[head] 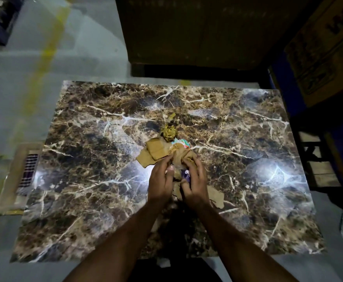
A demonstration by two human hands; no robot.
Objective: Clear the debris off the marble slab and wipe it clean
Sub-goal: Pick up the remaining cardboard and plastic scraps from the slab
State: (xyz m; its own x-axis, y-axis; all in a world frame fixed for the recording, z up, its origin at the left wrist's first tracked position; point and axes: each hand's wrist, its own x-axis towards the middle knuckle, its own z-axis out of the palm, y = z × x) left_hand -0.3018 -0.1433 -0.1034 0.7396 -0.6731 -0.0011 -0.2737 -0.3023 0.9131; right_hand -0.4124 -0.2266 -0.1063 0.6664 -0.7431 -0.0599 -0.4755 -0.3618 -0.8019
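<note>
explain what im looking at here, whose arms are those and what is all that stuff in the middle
There is no machine here. The one picture comes from a camera worn on a person's head, looking forward and down, so the two bare arms rising from the bottom edge are that person's own.

They are working over a dark brown marble slab with pale veins, which seems to lie low over a grey floor. In the middle of it sits a small heap of rubbish: torn cardboard pieces, a crumpled yellowish wad and a colourful wrapper.

The left hand and the right hand are both curled around scraps at the near side of the heap, gathering them; something purple shows between them. Another cardboard scrap lies just right of the right hand. Big cardboard boxes stand behind and to the right.
</note>
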